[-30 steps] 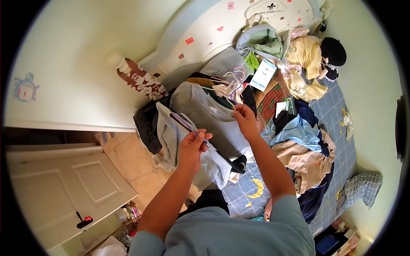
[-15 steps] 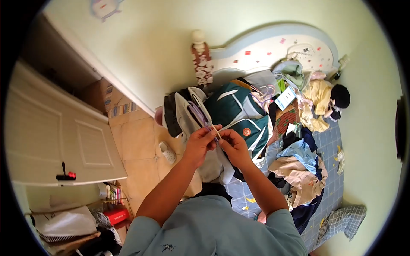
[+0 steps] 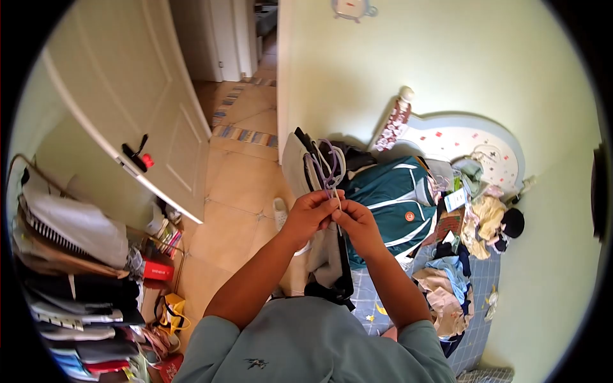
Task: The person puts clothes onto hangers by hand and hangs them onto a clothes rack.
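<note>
My left hand is closed round the hooks of several clothes hangers, among them a purple hanger and a white hanger. Grey and black clothes hang on these hangers, and more grey cloth shows below my wrists. Close beside it, my right hand pinches the tip of a light-coloured hanger hook, its fingertips almost touching the left ones. How many hooks each hand grips is hidden by the fingers. A dark green jacket with white stripes lies on the bed just right of my hands.
The bed carries heaped clothes and a black round item. Its white headboard meets the wall. Left stand an open door and a rack of clothes. A pale slipper lies on the tiled floor.
My view has turned left, bringing the doorway and the clothes rack further in. The hangers and clothes have swung with my hands away from the bed, toward the door. Both hands keep their grip.
</note>
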A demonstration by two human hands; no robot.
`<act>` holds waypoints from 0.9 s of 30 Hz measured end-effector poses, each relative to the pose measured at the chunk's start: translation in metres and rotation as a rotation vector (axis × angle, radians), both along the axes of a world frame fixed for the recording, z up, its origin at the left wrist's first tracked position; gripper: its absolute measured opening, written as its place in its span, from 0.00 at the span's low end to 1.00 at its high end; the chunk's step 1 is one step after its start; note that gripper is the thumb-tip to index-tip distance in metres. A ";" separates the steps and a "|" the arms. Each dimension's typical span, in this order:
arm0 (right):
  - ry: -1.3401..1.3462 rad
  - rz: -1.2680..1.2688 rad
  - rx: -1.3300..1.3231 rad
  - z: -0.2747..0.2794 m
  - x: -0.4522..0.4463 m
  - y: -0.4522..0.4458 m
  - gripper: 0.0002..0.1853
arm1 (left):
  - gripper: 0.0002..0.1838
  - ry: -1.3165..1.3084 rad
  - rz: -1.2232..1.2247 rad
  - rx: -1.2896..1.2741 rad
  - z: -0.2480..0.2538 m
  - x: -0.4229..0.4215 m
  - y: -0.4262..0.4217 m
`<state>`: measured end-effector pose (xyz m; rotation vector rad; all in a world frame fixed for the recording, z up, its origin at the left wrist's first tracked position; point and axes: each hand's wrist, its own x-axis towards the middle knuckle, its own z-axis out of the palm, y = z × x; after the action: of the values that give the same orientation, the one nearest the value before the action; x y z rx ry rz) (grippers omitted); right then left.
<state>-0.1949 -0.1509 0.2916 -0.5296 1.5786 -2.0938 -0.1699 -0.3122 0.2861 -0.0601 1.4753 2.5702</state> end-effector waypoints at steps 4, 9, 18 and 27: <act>-0.048 0.069 -0.058 0.009 0.031 -0.042 0.08 | 0.14 0.044 0.203 -0.126 0.003 0.048 -0.034; -0.050 0.179 0.028 -0.001 0.062 -0.081 0.09 | 0.21 0.189 0.596 -0.431 -0.016 0.135 -0.049; -0.023 0.560 -0.040 -0.023 0.170 -0.137 0.09 | 0.27 0.042 0.900 -0.481 -0.023 0.281 -0.035; -0.002 0.975 -0.046 -0.004 0.321 -0.196 0.10 | 0.15 0.075 1.137 -0.211 -0.025 0.447 -0.047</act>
<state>0.1256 -0.3469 0.2878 -1.0458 0.9441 -1.3623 0.2766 -0.3592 0.2606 -1.1423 2.1537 3.1528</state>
